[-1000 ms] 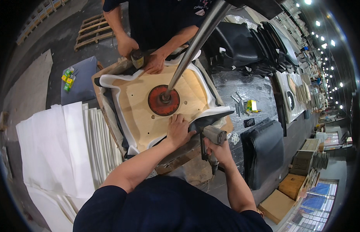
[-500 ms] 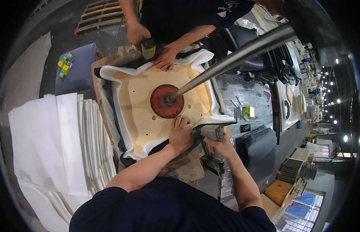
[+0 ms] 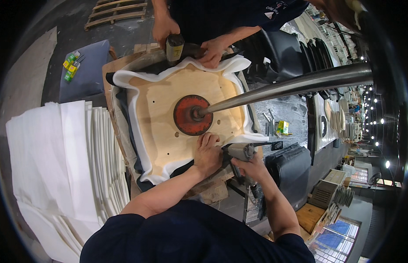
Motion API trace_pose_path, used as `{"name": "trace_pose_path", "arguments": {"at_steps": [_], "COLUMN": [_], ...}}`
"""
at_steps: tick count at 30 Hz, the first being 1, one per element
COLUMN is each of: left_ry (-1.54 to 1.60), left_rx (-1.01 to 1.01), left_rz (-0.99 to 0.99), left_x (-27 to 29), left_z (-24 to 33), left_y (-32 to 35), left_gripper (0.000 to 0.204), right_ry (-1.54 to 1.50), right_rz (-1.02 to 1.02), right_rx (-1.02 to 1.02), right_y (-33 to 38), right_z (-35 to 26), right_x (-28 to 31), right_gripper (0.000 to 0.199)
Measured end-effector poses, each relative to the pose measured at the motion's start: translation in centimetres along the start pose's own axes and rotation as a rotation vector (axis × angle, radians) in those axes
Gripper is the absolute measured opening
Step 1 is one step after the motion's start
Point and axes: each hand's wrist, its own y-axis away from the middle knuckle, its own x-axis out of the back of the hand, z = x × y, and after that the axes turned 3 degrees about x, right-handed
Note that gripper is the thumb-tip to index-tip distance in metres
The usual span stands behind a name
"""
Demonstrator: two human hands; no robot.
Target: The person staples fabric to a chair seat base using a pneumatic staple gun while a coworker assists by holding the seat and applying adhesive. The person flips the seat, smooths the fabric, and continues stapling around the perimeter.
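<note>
A plywood seat panel [image 3: 156,131] lies under a red round press disc [image 3: 186,125] on a metal rod. White padding [image 3: 136,118] and a black cover [image 3: 183,168] stick out around its edges. At the near edge, my left hand [image 3: 208,155] has its fingers bent over the wood and closed at the black cover; the fingertips' grip is partly hidden. My right hand [image 3: 252,166] is wrapped round a staple gun [image 3: 241,151], whose nose is at the near edge beside my left hand.
Across the panel, a co-worker holds another staple gun [image 3: 174,49] and presses the far edge with the other hand [image 3: 212,51]. White padding sheets [image 3: 50,158] are stacked at left. A blue-grey block [image 3: 88,72] carries small boxes. The press rod [image 3: 291,90] slants to the right.
The co-worker's free hand has moved right along the far edge, lifting off the wood onto the padding. My hands keep nearly the same place. The whole view has shifted slightly.
</note>
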Motion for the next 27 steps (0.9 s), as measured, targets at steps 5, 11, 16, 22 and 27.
{"name": "trace_pose_path", "arguments": {"at_steps": [5,11,16,22,27], "left_ry": [0.011,-0.049,-0.144,-0.104,-0.065], "left_rx": [0.003,-0.035,-0.040,-0.033,-0.033], "left_rz": [-0.012,-0.025,-0.021,-0.073,0.008], "left_x": [0.1,-0.1,1.1,2.0,1.5], "left_z": [-0.1,-0.4,0.1,-0.2,-0.3], "left_y": [0.3,0.4,1.6,1.3,1.3], "left_gripper": [0.012,0.016,0.023,0.022,0.014], "right_ry": [0.087,0.205,0.061,-0.214,-0.127], "right_rz": [-0.011,0.077,0.048,0.055,0.020], "right_rx": [-0.002,0.032,0.005,0.092,0.047], "right_y": [0.0,-0.1,0.3,1.3,1.3], "right_z": [-1.6,-2.0,-2.2,0.6,0.6], "right_x": [-0.5,-1.6,-1.1,-1.0,-1.2], "right_gripper": [0.029,0.032,0.027,0.026,0.025]}}
